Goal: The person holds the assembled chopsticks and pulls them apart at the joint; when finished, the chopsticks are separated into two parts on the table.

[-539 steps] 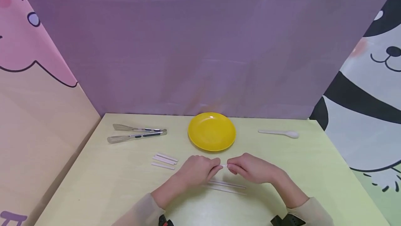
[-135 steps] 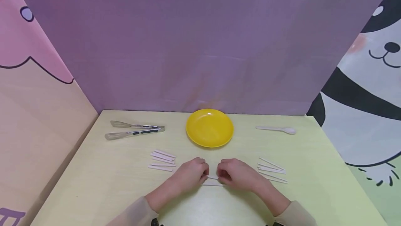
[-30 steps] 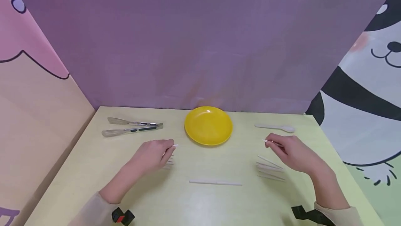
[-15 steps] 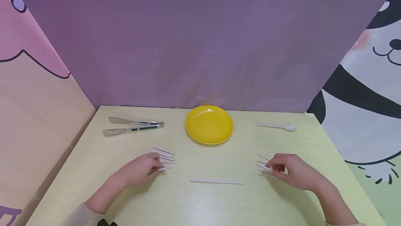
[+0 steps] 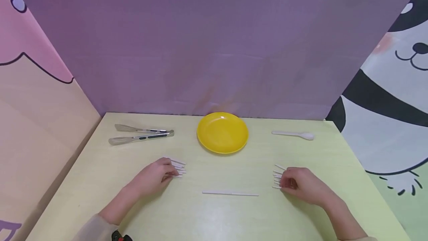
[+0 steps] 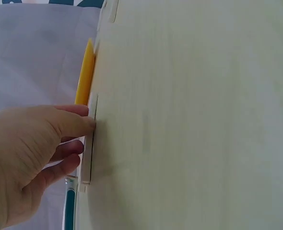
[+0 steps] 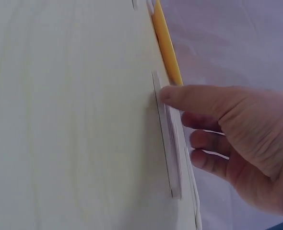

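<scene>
Short white sticks (image 5: pixel 180 165) lie as a fanned pile on the left of the table. My left hand (image 5: pixel 152 176) spans this pile, thumb on the near side and fingers on the far side; in the left wrist view its thumb presses the nearest stick (image 6: pixel 87 158). A second pile of thin white sticks (image 5: pixel 277 176) lies on the right, partly covered by my right hand (image 5: pixel 305 185). In the right wrist view that hand's thumb rests against the near stick (image 7: pixel 165 139), with fingers bent behind. Between the hands lies one longer white stick (image 5: pixel 230 193), untouched.
A yellow plate (image 5: pixel 222 133) stands at the table's back middle. Metal tongs (image 5: pixel 142 135) lie at the back left, spread apart, and a pale spoon (image 5: pixel 294 134) at the back right. A purple cloth (image 5: pixel 220 48) hangs behind the table's back edge.
A second ago both hands were raised, each pinching a short stick. They have come down onto the two piles. The right pile was absent 18 seconds ago; the left has grown.
</scene>
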Demonstrator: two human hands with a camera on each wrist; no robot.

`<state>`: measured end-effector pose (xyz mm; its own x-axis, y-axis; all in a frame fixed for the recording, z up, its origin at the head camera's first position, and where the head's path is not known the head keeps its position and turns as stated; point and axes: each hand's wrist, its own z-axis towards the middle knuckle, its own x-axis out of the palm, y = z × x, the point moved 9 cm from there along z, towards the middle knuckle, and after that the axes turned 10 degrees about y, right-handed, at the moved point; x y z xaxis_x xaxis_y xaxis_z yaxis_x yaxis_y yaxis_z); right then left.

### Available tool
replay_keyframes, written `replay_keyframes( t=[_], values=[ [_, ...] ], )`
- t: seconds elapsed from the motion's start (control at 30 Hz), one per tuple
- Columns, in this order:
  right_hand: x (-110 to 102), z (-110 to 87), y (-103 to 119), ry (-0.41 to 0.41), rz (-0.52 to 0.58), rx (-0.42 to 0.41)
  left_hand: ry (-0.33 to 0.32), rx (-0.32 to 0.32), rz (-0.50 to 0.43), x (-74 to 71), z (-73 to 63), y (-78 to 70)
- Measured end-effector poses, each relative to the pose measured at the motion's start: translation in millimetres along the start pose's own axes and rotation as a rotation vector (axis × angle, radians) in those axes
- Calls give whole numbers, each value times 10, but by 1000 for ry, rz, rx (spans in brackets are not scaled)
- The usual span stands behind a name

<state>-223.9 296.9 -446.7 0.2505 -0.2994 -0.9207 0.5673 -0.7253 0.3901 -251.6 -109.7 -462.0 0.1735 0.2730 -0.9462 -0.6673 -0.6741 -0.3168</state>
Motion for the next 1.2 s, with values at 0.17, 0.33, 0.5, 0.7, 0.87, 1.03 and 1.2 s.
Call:
replay_keyframes(
  t=[0.17, 0.33, 0.5, 0.7, 0.87, 1.03, 1.2],
  values=[
    [-8, 202, 220, -8, 20, 22, -1, -13, -52, -50, 107, -112],
    [131, 498, 533, 55, 39, -15, 98, -4, -150, 18, 391, -494],
    [439, 750, 794, 174, -3, -68, 177, 30, -164, 281, 660, -881],
    [660, 832, 941, 245, -36, -104, 218, 44, -67, 550, 779, -1132],
    [682, 826, 956, 269, -9, -78, 196, 26, -51, 564, 815, -1184],
    [603, 840, 931, 271, 80, -34, 174, 10, -128, 544, 849, -1166],
    [469, 879, 1002, 246, 63, -111, 89, 33, -29, 421, 869, -1205]
  ],
)
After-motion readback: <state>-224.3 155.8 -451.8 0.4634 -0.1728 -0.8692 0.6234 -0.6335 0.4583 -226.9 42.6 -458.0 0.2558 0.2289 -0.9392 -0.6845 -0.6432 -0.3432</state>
